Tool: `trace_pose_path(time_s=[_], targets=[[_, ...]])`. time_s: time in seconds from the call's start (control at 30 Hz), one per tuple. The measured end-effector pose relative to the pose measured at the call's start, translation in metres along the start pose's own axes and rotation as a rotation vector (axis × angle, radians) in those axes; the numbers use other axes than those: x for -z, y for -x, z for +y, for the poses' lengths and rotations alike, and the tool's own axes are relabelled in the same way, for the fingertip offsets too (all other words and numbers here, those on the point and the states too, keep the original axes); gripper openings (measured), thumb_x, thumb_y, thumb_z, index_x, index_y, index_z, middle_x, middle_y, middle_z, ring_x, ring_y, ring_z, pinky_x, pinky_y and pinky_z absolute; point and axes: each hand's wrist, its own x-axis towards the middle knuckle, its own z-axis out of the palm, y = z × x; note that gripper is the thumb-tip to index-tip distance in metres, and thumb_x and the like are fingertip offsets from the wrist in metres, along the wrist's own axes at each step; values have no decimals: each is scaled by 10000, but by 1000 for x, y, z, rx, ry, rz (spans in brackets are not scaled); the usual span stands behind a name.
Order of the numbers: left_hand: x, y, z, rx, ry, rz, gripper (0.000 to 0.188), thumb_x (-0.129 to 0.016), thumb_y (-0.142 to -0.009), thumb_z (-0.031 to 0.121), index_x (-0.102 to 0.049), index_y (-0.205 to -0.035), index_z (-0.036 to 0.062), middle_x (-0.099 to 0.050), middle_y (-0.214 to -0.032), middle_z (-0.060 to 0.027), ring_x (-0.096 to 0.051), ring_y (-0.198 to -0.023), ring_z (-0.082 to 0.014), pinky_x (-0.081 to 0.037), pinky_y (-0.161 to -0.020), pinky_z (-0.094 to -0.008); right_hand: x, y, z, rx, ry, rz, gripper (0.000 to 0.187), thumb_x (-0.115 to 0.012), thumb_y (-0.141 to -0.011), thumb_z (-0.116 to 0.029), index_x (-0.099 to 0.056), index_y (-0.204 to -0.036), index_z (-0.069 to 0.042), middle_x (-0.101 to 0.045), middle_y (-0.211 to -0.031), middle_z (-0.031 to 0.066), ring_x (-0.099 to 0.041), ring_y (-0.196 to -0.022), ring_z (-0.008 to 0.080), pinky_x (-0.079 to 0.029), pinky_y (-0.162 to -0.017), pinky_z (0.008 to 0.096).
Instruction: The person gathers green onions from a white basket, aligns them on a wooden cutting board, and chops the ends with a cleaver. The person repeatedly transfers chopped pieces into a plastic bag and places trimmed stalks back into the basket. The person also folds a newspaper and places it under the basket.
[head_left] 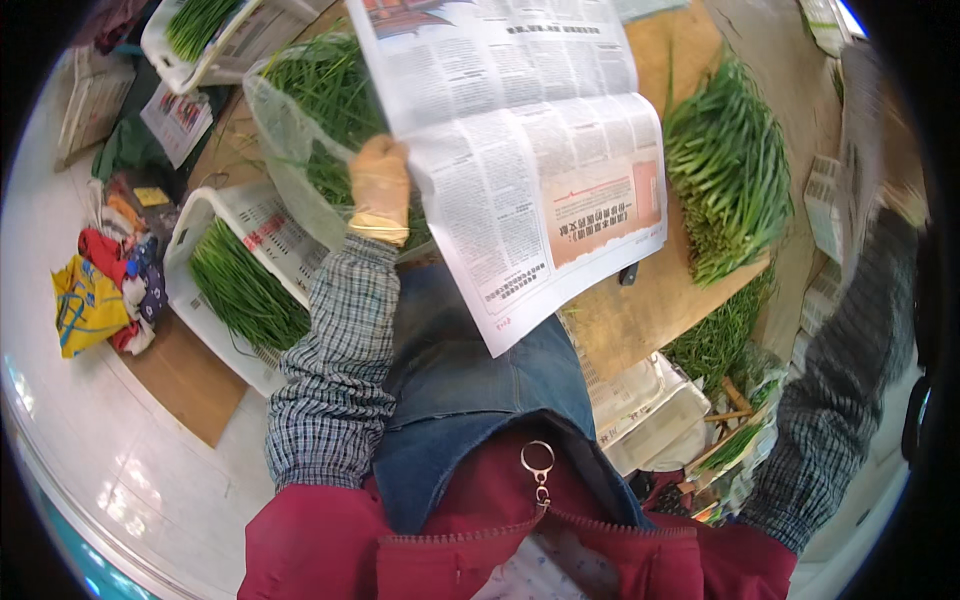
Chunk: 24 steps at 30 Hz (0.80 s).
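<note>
My left hand point(380, 187), in a pale yellowish glove, is closed on the left edge of a newspaper sheet point(490, 190). The sheet hangs over a wooden board point(640, 320) and hides much of it. My right hand point(903, 203) is out at the far right, smeared by motion, beside a blurred grey newspaper sheet point(862, 150); whether it grips that sheet is unclear. A thick bundle of garlic chives point(728, 170) lies on the board, right of the newspaper. A clear plastic bag of loose chives point(325, 110) sits just beyond my left hand.
White baskets lined with newspaper hold chives at left point(180, 290) and upper left point(160, 50). Cloths and a yellow bag point(85, 305) lie on the tiled floor. Below the board stand a white foam box point(650, 410) and green trimmings point(725, 335). A dark object point(628, 274) peeks from under the newspaper.
</note>
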Motion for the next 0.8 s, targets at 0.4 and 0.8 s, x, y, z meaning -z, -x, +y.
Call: trace_pose_path(time_s=[0.4,0.8], targets=[[-3,15,-40,-15,145,-29,209,-506,-860,128,-587,-944,-46,-628,-809,-173,-597,-689,-231,-459,-631,-326,-193,20,-255,182,140,-288,403,-580,-852,-371,-566,-1088,-45,-635,-991,120,-641,-839,299,-514,-702,405],[8,37,-68,40,317,-189,393,-643,-819,143,-525,-1151,-33,-629,-893,-108,-595,-823,-194,-479,-774,-303,-186,34,-434,290,-196,-463,224,-562,-782,-203,-532,-869,2,-633,-720,197,-629,-667,378,-498,-614,439]])
